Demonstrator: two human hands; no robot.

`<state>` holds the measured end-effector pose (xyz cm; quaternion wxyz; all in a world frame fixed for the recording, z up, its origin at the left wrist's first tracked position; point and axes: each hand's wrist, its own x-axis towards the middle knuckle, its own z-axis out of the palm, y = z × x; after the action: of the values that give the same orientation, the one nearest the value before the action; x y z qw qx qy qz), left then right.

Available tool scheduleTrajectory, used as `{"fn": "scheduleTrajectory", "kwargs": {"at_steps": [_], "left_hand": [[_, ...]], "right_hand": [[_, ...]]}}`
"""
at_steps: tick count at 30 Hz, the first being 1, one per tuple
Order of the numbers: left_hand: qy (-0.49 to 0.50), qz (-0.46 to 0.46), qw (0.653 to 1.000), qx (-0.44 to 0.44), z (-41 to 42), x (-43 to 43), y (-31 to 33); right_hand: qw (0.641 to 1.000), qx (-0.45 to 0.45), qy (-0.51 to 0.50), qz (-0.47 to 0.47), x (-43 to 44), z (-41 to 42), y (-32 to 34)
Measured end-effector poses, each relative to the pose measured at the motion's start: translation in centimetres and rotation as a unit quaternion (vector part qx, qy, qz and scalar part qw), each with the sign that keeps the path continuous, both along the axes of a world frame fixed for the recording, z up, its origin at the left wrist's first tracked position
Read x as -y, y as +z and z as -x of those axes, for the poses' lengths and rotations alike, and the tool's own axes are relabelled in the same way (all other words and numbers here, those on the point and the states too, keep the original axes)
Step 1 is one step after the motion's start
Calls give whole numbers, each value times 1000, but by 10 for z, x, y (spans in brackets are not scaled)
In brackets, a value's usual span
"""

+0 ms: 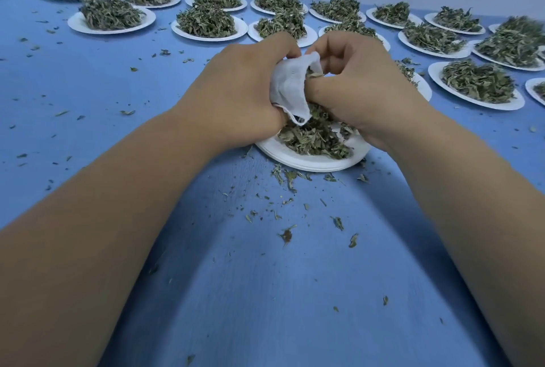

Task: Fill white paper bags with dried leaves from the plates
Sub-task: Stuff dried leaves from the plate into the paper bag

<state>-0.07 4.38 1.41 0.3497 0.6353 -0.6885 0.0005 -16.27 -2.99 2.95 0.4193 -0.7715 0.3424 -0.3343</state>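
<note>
My left hand (241, 92) grips a small white bag (290, 92) above a white paper plate (312, 161) in the middle of the blue table. The bag's mouth faces right. My right hand (356, 86) has its fingers curled at the bag's mouth, pinching dried green leaves there. A low heap of dried leaves (315, 138) lies on the plate under both hands. The plate looks like the top of a thin stack.
Several white plates heaped with dried leaves stand in rows along the far side, such as one plate at the left (110, 20) and one at the right (477, 85). Leaf crumbs (287, 235) are scattered over the blue table (88, 86).
</note>
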Motion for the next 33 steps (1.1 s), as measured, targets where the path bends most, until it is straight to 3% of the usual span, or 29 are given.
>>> {"fn": "scheduleTrajectory", "kwargs": {"at_steps": [9, 19, 27, 31, 33], "left_hand": [[77, -20, 996, 34, -10, 5, -1], [37, -7, 998, 49, -1, 3, -3], [24, -6, 999, 26, -1, 6, -5], [80, 6, 996, 29, -12, 7, -4], [92, 12, 995, 24, -13, 8, -3]], "right_hand": [[973, 122, 86, -175, 7, 20, 8], [997, 24, 41, 56, 0, 10, 0], [995, 17, 18, 94, 4, 5, -4], [996, 73, 55, 4, 4, 13, -2], [997, 54, 23, 50, 7, 18, 0]]}}
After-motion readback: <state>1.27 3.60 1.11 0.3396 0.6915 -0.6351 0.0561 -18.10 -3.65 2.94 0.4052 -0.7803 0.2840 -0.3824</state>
